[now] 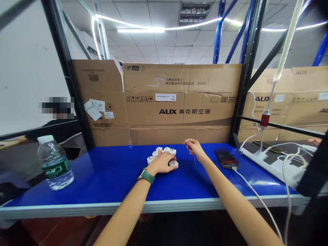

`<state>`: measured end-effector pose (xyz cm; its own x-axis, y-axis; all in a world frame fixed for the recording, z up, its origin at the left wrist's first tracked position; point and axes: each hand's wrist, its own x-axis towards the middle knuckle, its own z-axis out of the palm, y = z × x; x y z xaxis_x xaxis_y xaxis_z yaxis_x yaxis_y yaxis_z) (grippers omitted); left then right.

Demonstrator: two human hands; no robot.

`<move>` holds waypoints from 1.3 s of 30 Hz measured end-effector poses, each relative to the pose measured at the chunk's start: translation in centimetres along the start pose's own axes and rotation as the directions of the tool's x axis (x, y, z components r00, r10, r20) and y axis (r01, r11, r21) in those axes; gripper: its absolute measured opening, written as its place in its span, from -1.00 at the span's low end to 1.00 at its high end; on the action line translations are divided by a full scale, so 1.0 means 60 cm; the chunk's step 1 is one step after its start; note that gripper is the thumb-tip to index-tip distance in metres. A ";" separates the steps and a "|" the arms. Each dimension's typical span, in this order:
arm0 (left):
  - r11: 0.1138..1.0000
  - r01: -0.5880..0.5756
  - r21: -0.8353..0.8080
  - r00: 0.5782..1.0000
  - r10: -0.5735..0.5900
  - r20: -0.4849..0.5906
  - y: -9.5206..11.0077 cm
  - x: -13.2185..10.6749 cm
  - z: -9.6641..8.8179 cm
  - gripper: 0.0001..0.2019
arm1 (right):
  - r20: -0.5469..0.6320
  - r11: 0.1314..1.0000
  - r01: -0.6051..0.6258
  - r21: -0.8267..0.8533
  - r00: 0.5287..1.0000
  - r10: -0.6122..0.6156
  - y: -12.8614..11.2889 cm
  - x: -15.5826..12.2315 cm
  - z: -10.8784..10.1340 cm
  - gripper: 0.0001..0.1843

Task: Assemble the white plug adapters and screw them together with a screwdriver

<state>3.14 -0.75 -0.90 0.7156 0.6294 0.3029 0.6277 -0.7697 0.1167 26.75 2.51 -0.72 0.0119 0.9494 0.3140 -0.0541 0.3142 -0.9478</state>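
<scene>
Several small white plugs lie in a cluster on the blue tabletop near the cardboard wall. My left hand, with a green watch on the wrist, rests curled over the front of that cluster, touching a plug. My right hand hovers just right of the plugs, fingers pinched on a thin metal pin or tool that points down at the table.
A water bottle stands at the left front. A phone with a white cable lies to the right, beside a white power strip. Cardboard boxes wall off the back. Another person sits at far left.
</scene>
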 end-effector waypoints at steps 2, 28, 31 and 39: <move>0.999 -0.030 -0.030 0.999 0.030 0.016 0.004 -0.002 -0.003 -0.73 | -0.012 0.999 -0.008 0.041 1.000 0.008 0.001 0.003 -0.002 -0.58; 0.999 -0.022 0.046 0.998 0.025 -0.057 0.006 0.013 0.023 -0.66 | 0.372 0.861 0.050 0.506 0.888 -0.270 -0.042 -0.055 0.053 -0.65; 0.998 -0.037 0.049 0.995 0.041 -0.092 0.012 0.016 0.023 -0.69 | 0.388 0.882 0.080 0.464 0.877 -0.283 -0.041 -0.055 0.052 -0.65; 0.999 -0.019 0.029 0.996 0.021 -0.083 0.014 0.015 0.021 -0.66 | 0.475 0.899 0.078 0.431 0.828 -0.299 -0.043 -0.059 0.050 -0.70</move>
<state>4.71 -0.66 -1.74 0.7006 0.6020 0.3830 0.6227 -0.7780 0.0837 23.83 -1.68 0.78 -0.4478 0.6893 0.5695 -0.4777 0.3540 -0.8041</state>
